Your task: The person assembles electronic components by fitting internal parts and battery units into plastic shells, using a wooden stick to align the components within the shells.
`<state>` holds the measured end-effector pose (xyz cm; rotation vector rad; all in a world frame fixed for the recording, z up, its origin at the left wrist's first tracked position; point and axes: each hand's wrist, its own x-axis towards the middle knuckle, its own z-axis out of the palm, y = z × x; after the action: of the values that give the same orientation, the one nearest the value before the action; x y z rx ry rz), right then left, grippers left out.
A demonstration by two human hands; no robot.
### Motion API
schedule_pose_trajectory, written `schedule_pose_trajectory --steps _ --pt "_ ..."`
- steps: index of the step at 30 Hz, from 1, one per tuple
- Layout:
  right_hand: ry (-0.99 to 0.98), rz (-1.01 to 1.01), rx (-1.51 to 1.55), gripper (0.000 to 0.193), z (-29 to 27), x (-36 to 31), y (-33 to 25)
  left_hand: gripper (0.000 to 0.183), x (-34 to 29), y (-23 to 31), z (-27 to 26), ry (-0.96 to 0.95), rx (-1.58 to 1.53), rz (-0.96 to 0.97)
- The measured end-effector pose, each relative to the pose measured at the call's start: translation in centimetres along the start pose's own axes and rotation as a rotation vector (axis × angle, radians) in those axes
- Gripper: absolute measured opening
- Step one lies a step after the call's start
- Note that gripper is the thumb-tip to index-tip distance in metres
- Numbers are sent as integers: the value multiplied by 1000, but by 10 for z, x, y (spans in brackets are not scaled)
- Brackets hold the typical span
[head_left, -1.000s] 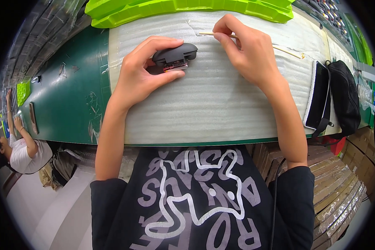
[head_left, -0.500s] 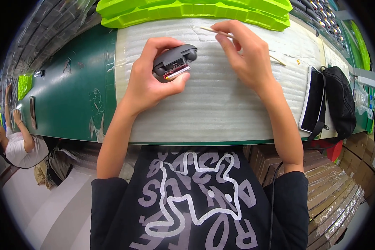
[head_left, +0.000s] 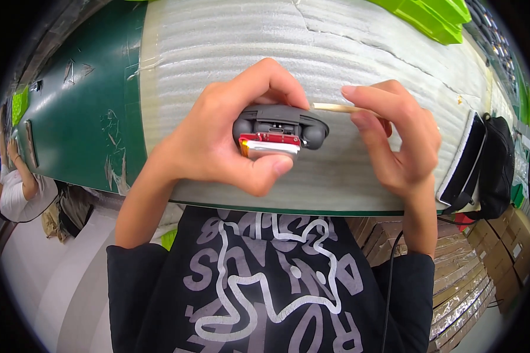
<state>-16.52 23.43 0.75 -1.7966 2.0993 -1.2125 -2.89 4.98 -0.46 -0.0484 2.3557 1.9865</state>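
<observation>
My left hand [head_left: 212, 126] is closed around a dark grey rounded plastic housing [head_left: 280, 113], tilted so that its open side faces me. In that opening a red circuit board [head_left: 277, 138] shows, with a silver battery pouch [head_left: 270, 150] below it; my left thumb presses on the pouch. My right hand [head_left: 403, 132] pinches a thin pale stick [head_left: 334, 107] between thumb and index finger. The stick points left, its tip beside the housing's upper right edge and near my left index fingertip. Whether the tip touches the housing I cannot tell.
White foam sheeting [head_left: 359, 70] covers the green table [head_left: 88, 117] under my hands. Lime-green trays [head_left: 433, 17] stand at the far right. A black pouch [head_left: 496, 167] and a flat dark-faced panel [head_left: 466, 159] lie at right. Another person [head_left: 26, 191] works at far left.
My left hand has moved right and nearer with the housing, turning its opening toward me. My right hand has shifted right and nearer, its stick now level beside the housing. The view has also shifted.
</observation>
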Motion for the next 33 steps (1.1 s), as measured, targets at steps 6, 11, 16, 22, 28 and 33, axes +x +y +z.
schedule_pose_trajectory --steps 6,11,16,22,28,33 --pt "-11 7 52 31 -3 -3 2 61 2 0 0 -62 10 68" --pt "-70 98 -10 35 -5 -1 -6 64 5 -3 -3 -93 70 152" --pt "-48 178 27 33 -2 0 -10 66 5 -2 -3 -95 20 95" --pt "-60 180 47 32 -5 1 -8 69 6 -2 -4 -95 28 105" --pt "-81 184 59 31 -6 0 -6 69 6 -3 -3 -85 52 112" --pt "-93 148 50 30 -8 0 -5 70 6 -1 -2 -93 63 87"
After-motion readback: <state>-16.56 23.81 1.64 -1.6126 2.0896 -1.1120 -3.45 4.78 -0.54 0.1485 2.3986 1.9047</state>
